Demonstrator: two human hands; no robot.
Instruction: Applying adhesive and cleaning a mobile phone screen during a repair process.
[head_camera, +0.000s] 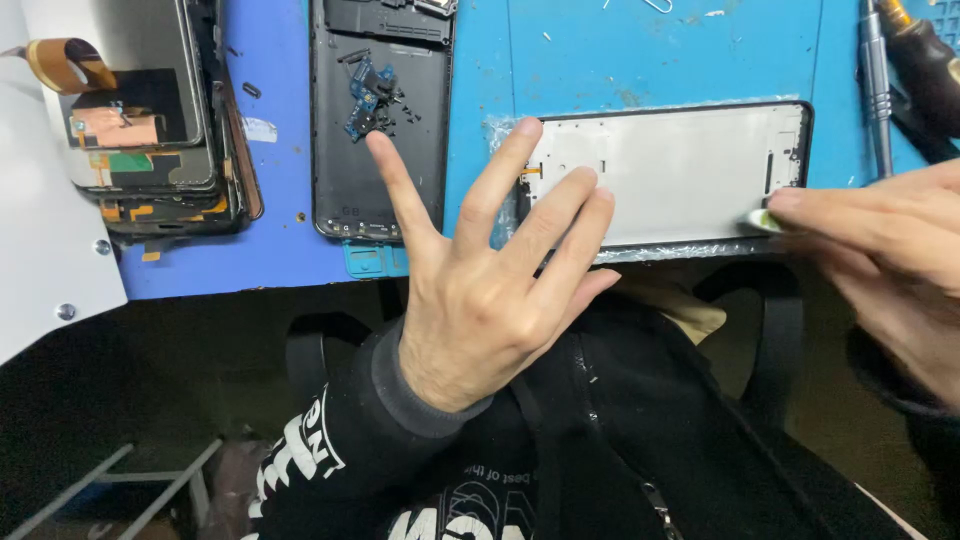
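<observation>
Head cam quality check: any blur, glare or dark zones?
Head view: the right hand is softly blurred at the frame edge; the left hand is sharp. The white phone frame is bright, slightly washed out. The lower half under the blue mat is dim.

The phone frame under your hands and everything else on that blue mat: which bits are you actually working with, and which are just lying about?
In use:
phone frame, steadied by the left hand
small pale green piece in the right hand, at the frame's edge

Lying about:
black back cover holding small loose parts
stacked screens
screwdrivers
blue mat
</observation>
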